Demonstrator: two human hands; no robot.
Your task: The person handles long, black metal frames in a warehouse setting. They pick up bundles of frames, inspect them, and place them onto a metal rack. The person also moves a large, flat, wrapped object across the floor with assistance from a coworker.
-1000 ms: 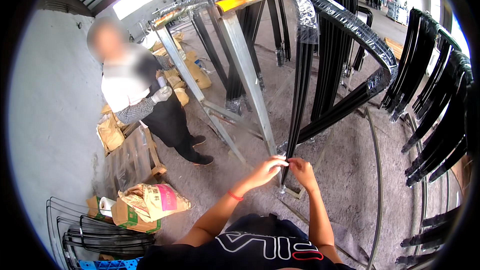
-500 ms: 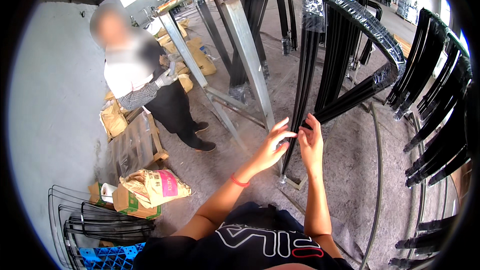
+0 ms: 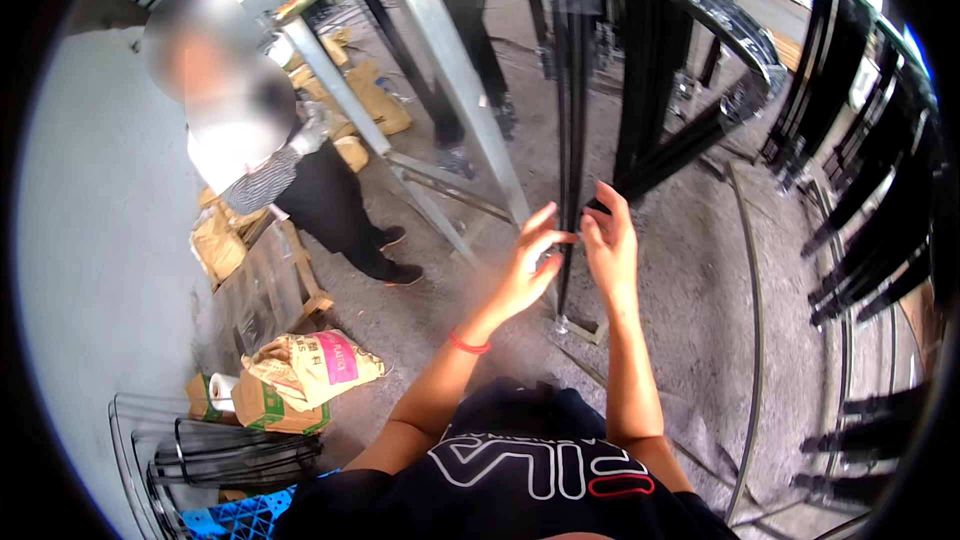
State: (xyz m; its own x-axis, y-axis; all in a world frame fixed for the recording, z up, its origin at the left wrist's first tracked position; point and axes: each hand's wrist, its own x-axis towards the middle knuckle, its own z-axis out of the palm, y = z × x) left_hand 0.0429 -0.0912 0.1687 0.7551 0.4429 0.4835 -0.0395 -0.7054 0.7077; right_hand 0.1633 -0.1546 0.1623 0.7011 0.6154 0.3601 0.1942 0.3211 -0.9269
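Note:
A bundle of long black bars [image 3: 571,90], bound at its top with clear plastic film, hangs upright before me and narrows toward the floor. My left hand [image 3: 528,265] is at the bundle's left side, fingers apart and curved, tips across its front; contact is unclear. On the other side is my right hand [image 3: 611,245], its fingers raised and loosely bent, with no object visible in it. Behind the right fingertips, a slanting black bar bundle [image 3: 680,150] runs up to a film-wrapped bend. The hanging bundle's lower end is by a small metal foot [image 3: 585,330].
A grey metal frame [image 3: 468,85] stands just left of the bars. Farther left is a person [image 3: 310,190] beside a wooden pallet [image 3: 262,285]. A sack [image 3: 318,368] rests on cartons at lower left. More black bars [image 3: 825,70] hang at right; a long rail [image 3: 757,340] crosses the floor.
The view has shifted, so the frame, the bars and the person appear farther left and higher. My hands stay by the bundle, with a slightly wider gap between them.

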